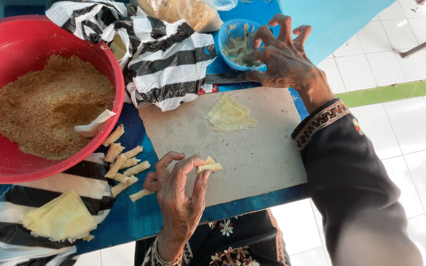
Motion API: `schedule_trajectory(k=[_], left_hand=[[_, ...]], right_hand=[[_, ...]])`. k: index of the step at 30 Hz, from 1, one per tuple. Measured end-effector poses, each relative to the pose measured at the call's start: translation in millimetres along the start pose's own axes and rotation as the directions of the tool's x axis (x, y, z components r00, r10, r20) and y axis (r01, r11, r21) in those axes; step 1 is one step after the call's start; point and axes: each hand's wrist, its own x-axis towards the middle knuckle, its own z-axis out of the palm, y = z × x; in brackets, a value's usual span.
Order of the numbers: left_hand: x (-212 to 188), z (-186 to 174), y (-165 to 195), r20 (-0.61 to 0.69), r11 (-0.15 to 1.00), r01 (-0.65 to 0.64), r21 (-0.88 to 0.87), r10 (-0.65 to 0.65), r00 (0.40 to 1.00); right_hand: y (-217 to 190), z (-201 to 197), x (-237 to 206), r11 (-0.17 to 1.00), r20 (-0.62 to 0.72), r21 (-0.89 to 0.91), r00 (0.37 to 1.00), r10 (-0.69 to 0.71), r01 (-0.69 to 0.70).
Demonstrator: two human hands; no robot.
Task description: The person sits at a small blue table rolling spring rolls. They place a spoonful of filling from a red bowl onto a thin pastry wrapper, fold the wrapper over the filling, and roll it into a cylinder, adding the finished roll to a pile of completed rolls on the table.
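Small rolled pastry pinched at lower centre, far hand up at the bowl.

The left hand (178,189) holds a short, pale yellow rolled pastry (209,167) between thumb and fingertips, its long axis lying left to right above the beige cutting board (252,152). The right hand (283,56), well apart at upper right, dips curled, loosely spread fingers into the small blue plastic bowl (228,34); whether they grasp anything I cannot tell.
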Motion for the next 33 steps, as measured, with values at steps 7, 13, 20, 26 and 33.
schedule_trajectory(k=[7,13,20,26,33], left_hand=[[2.0,0.0,1.6,-0.005,1.000,-0.002,-0.007,0.002,1.000],[1.9,-1.4,2.3,-0.002,1.000,0.014,0.001,-0.014,1.000],[0.3,1.1,3.1,-0.017,0.998,0.038,0.051,-0.037,0.999],[-0.4,-0.2,6.4,-0.031,1.000,0.028,0.004,-0.028,0.999],[-1.5,-6.8,8.4,-0.070,0.992,0.040,-0.123,-0.049,0.996]], right_hand=[[-3.3,-1.8,-2.4,0.996,-0.049,0.090,0.999,0.022,-0.017],[-17.4,-2.9,-11.0,0.985,-0.203,0.169,0.977,0.061,-0.026],[-22.9,-0.9,-10.3,0.968,-0.250,0.247,0.961,0.116,-0.052],[-44.9,-21.7,-15.8,0.902,-0.241,0.402,0.932,0.272,-0.159],[-109.7,-87.4,-91.9,0.765,-0.223,0.638,0.972,0.073,0.088]])
